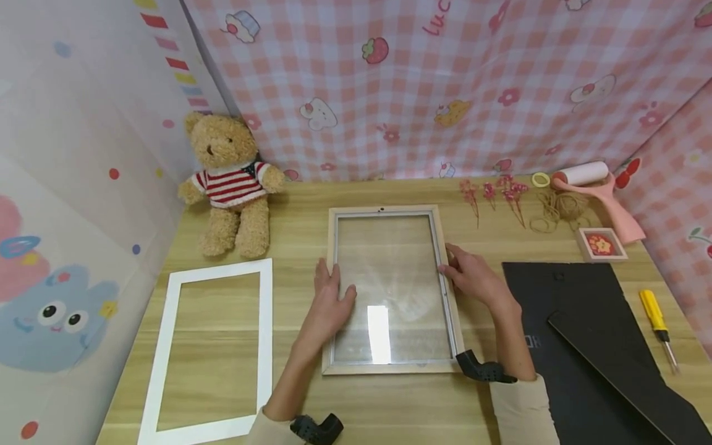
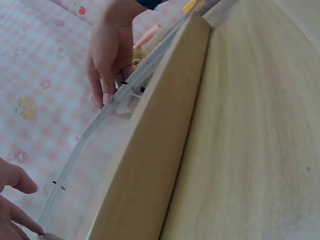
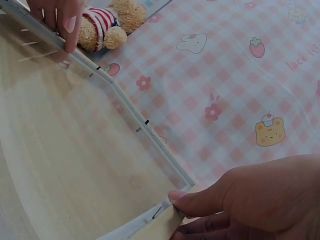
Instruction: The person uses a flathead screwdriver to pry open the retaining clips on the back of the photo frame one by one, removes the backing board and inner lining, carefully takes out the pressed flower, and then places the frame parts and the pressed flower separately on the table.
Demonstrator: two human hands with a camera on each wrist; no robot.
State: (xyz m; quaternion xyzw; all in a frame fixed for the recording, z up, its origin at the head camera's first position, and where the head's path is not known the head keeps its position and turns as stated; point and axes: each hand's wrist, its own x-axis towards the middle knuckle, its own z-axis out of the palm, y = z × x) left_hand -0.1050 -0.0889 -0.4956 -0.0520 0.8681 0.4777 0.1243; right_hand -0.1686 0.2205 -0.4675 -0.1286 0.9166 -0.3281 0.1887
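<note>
A light wooden picture frame (image 1: 389, 368) lies flat in the middle of the table, its glass pane (image 1: 389, 266) reflecting light. My left hand (image 1: 329, 296) rests on the frame's left rail, its fingers lying fairly straight over the rail and onto the glass. My right hand (image 1: 470, 277) is at the right rail, fingertips touching its inner edge. In the left wrist view the right hand's fingers (image 2: 106, 75) point down at the small tabs along the frame (image 2: 160, 130). In the right wrist view my thumb (image 3: 192, 200) touches the rail (image 3: 125, 107).
A white mat board (image 1: 167, 346) lies left of the frame, with a teddy bear (image 1: 230, 185) behind it. To the right lie black backing boards (image 1: 584, 321) and a yellow screwdriver (image 1: 653, 315). At the back right are dried flowers (image 1: 500, 191), twine (image 1: 562, 207), a pink lint roller (image 1: 601, 191) and a small red box (image 1: 601, 244).
</note>
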